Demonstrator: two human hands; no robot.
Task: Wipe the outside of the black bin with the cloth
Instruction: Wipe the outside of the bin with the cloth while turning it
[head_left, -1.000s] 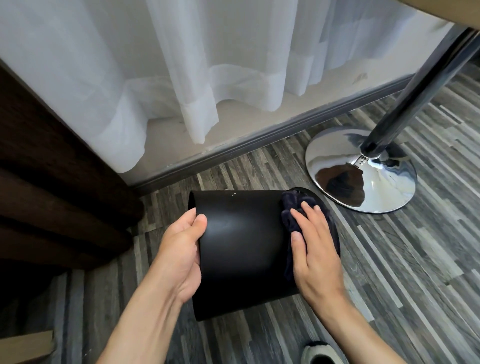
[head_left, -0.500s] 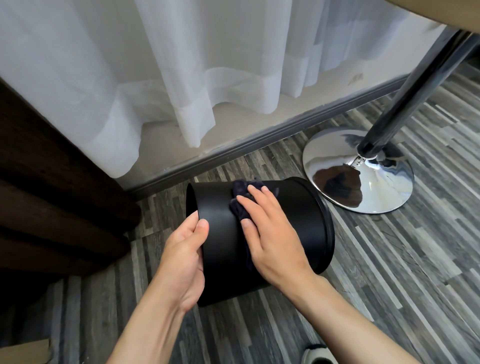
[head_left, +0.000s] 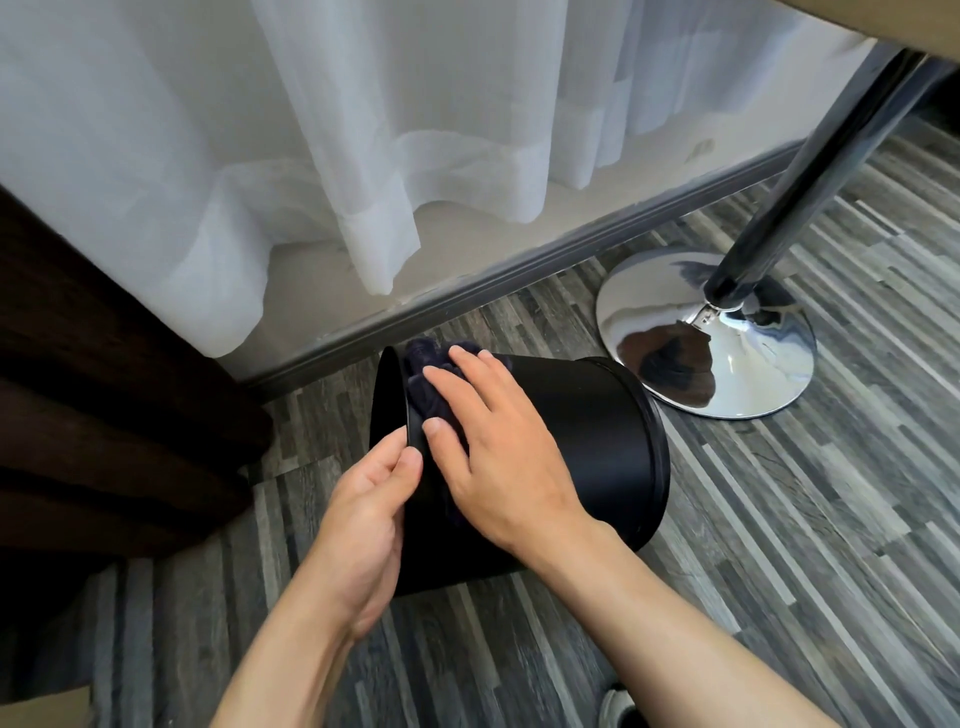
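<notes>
head view: bin (head_left: 582, 447) lies on its side on the floor (head_left: 779, 519), tipped a bit, one flat end twd the left, the rimmed end twd the right near the chrome base (head_left: 727, 364). black, smooth, slight sheen along the wall. i see the cloth (head_left: 423, 387), dark, bunched up, on top of the bin wall right at the left end, partly spilling past the edge.

r hand (head_left: 498, 452) is flat on the cloth, fingers spread and stretched fwd, palm pressing it down onto the bin; not pinching, just pressing. l hand (head_left: 371, 514) grips the left end of the bin, thumb on the flat end near the edge, rest of the fingers curled round behind where i can't see them. thumb tip sits just beside the r thumb. both forearms bare, coming in from the bottom of frame.

outward: grey wood-look plank floor under everything. behind the bin a grey skirting (head_left: 519, 280) runs along the wall, w/ a white sheer curtain (head_left: 363, 156) hanging to just above it. dark brown drape or furniture (head_left: 104, 389) fills the left side, can't tell which. right of the bin, chrome base w/ a dark pole (head_left: 810, 171) rising at a slant to a tabletop edge (head_left: 857, 21) at top right. bottom edge: part of a shoe or slipper (head_left: 618, 706), near the r forearm.
</notes>
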